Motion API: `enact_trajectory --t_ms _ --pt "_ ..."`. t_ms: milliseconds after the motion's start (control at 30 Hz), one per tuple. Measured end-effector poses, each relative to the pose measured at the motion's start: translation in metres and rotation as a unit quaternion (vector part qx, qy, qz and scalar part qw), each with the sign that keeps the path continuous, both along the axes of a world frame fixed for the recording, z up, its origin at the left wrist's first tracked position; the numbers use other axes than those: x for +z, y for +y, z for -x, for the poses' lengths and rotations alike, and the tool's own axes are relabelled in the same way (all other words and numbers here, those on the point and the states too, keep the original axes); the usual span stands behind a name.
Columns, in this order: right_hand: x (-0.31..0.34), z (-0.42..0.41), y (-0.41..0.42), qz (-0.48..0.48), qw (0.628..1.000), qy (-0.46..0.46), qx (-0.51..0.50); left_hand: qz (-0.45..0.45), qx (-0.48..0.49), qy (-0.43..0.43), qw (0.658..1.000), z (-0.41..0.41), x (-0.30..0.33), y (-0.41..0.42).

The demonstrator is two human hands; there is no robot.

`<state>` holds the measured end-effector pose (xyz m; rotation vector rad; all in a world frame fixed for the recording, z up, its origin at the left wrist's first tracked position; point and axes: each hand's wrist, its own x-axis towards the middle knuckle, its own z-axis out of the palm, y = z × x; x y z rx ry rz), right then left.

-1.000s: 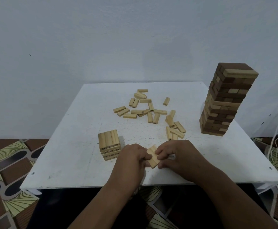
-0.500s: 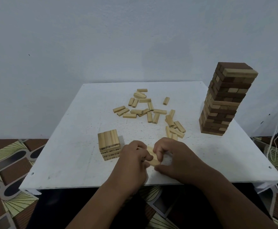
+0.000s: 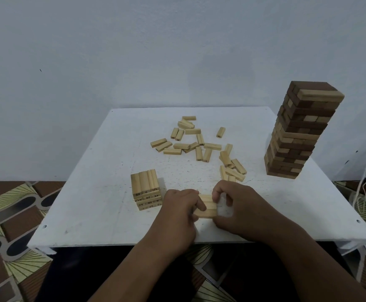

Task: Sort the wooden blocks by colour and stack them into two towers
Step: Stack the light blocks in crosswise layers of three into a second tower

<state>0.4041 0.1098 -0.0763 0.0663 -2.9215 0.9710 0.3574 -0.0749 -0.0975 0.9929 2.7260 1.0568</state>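
Both hands, left hand [image 3: 178, 211] and right hand [image 3: 238, 207], have fingers curled on a row of 3 light blocks [image 3: 207, 206] near the bench's [image 3: 90, 192] front edge. Square them flush, then place crosswise on the light stack [image 3: 146, 189].

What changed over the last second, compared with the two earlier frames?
The light blocks held between the left hand and right hand turned from a skewed angle to lie square, side by side. Both hands still grip them. The short light stack, loose blocks and tall mixed tower stayed put.
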Motion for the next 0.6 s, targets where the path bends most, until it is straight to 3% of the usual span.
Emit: enact_trajectory --t_ms 100,233,433,600 --pt "0.0 -0.003 0.002 0.04 0.999 0.019 -0.013 -0.054 0.022 -0.043 0.997 -0.004 0.007 0.0" --pt "0.015 -0.006 0.002 0.128 0.987 0.095 -0.024 -0.152 0.042 -0.02 0.987 -0.007 0.025 -0.005" --pt "0.047 0.003 -0.02 0.279 0.947 0.159 -0.001 -0.314 0.049 -0.028 0.948 -0.003 0.058 -0.022" --pt "0.054 0.029 -0.053 0.305 0.941 0.149 0.016 -0.358 0.071 -0.067 0.929 0.014 0.064 -0.054"
